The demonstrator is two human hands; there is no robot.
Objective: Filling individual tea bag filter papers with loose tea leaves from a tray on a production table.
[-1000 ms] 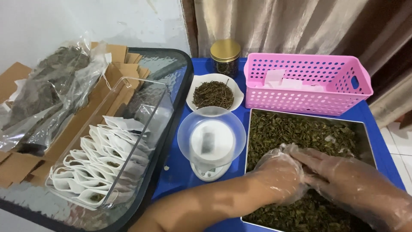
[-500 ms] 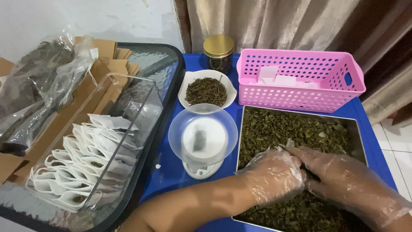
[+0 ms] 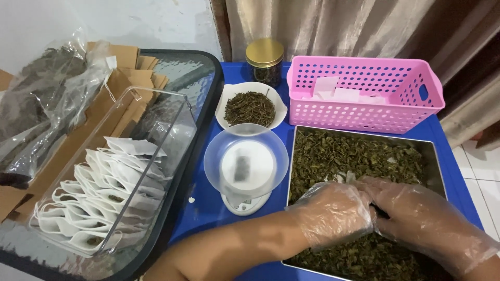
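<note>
My gloved left hand [image 3: 333, 214] and right hand [image 3: 416, 218] in the metal tray [image 3: 436, 156], seemingly grasping dried leaves [image 3: 349, 153], beside the scale [image 3: 245, 169].

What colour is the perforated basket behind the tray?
Pink; the basket shows clearly in the head view.

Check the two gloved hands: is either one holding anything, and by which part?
Cannot be told. Left hand and right hand rest in the dried leaves of the metal tray, fingertips meeting, any grip hidden.
</note>
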